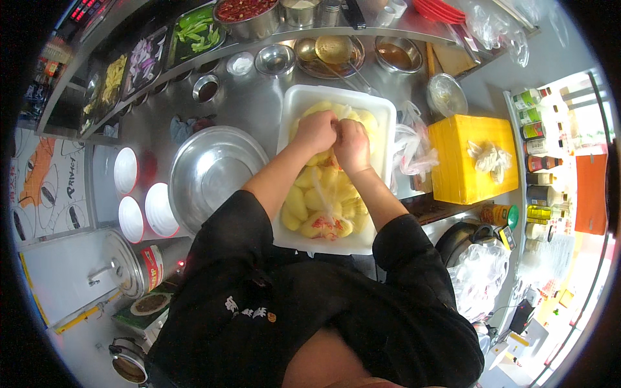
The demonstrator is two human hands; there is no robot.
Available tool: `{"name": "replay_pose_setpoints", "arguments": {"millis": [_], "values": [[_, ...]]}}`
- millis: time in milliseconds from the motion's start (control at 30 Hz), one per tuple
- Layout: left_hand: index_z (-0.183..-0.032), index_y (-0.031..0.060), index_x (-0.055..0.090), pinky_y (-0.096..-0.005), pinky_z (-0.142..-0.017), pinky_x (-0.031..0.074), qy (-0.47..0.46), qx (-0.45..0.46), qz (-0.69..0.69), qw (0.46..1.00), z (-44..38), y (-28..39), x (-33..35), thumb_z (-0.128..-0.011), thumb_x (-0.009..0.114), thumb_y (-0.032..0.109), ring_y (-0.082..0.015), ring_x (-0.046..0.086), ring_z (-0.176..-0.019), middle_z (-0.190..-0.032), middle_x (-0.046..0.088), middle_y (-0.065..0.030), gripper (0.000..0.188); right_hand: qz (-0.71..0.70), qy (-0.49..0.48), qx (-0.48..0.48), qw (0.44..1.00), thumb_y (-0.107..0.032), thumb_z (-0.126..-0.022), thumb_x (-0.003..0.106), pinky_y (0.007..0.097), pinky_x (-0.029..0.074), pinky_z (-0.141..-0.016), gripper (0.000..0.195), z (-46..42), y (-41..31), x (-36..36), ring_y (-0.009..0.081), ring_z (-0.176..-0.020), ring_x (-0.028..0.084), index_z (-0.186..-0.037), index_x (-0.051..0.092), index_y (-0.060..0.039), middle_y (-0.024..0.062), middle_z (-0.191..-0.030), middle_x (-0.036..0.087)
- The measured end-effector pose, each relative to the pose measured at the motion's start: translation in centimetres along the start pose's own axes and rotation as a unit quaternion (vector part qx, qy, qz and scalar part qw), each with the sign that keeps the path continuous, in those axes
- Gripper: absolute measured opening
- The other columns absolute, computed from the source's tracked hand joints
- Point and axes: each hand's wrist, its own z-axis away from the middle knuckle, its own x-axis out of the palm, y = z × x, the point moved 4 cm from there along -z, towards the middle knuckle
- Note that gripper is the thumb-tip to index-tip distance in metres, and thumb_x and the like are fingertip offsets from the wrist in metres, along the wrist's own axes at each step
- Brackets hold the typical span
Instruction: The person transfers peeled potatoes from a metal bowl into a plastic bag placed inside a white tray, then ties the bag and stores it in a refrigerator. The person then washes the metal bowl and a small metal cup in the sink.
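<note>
A white plastic tub [385, 140] stands before me on the steel counter, filled with peeled yellow potatoes [296, 199] in clear plastic bags. One knotted bag [329, 225] with red print lies at the tub's near end. Over the far half of the tub, my left hand [318, 130] and my right hand [353, 145] meet, fingertips together. Both pinch the gathered top of another plastic bag [345, 112]; the fingers mostly hide the plastic there. To the left of the tub sits a large steel basin [213, 177].
Three white bowls [131, 218] stand left of the basin. A yellow wrapped box [470, 165] and loose plastic bags [412, 145] lie to the right. Beyond the tub are steel bowls [275, 60] and ladles [334, 49], beneath a shelf [310, 35] of ingredients.
</note>
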Motion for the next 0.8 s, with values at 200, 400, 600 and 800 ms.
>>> {"name": "replay_pose_setpoints", "arguments": {"millis": [200,400,600,800], "values": [[-0.1,0.005,0.072,-0.046,-0.086,0.053,0.022,0.087,0.004,0.996,0.7,-1.3,0.1,-0.082,0.069,0.015,-0.0385,0.068,-0.096,-0.098,0.071,-0.0175,0.021,-0.007,0.003,-0.002,1.0,-0.001,-0.088,0.065,0.0446,0.053,-0.085,0.015,0.3,-0.2,-0.5,0.0363,-0.092,0.065,-0.101,0.072,-0.0058,0.0145,-0.092,0.069],[-0.095,0.003,0.07,-0.0466,-0.081,0.053,0.065,0.131,0.037,0.989,1.0,-2.4,0.5,-0.079,0.072,0.012,-0.0374,0.067,-0.09,-0.091,0.069,-0.0163,0.019,-0.048,-0.055,0.106,0.992,-0.007,-0.089,0.065,0.0462,0.053,-0.089,0.016,0.1,-0.5,-0.8,0.0395,-0.098,0.063,-0.101,0.075,-0.0011,0.0227,-0.099,0.068],[-0.092,0.0025,0.069,-0.047,-0.082,0.052,0.08,0.188,0.091,0.975,0.9,-3.0,0.4,-0.081,0.072,0.009,-0.0377,0.066,-0.092,-0.092,0.068,-0.0159,0.013,-0.049,-0.154,0.127,0.979,-0.007,-0.088,0.067,0.0419,0.054,-0.084,0.016,-0.9,1.0,-0.3,0.0355,-0.091,0.066,-0.099,0.075,0.0016,0.0228,-0.092,0.071],[-0.096,0.0043,0.069,-0.0476,-0.082,0.051,0.054,0.21,0.05,0.975,0.5,-3.0,0.4,-0.086,0.068,0.009,-0.039,0.064,-0.094,-0.093,0.066,-0.0154,0.011,-0.137,-0.23,0.225,0.937,-0.003,-0.09,0.065,0.0351,0.055,-0.074,0.014,-1.6,2.0,-0.7,0.0264,-0.078,0.07,-0.101,0.073,0.0029,0.0168,-0.088,0.073]]}}
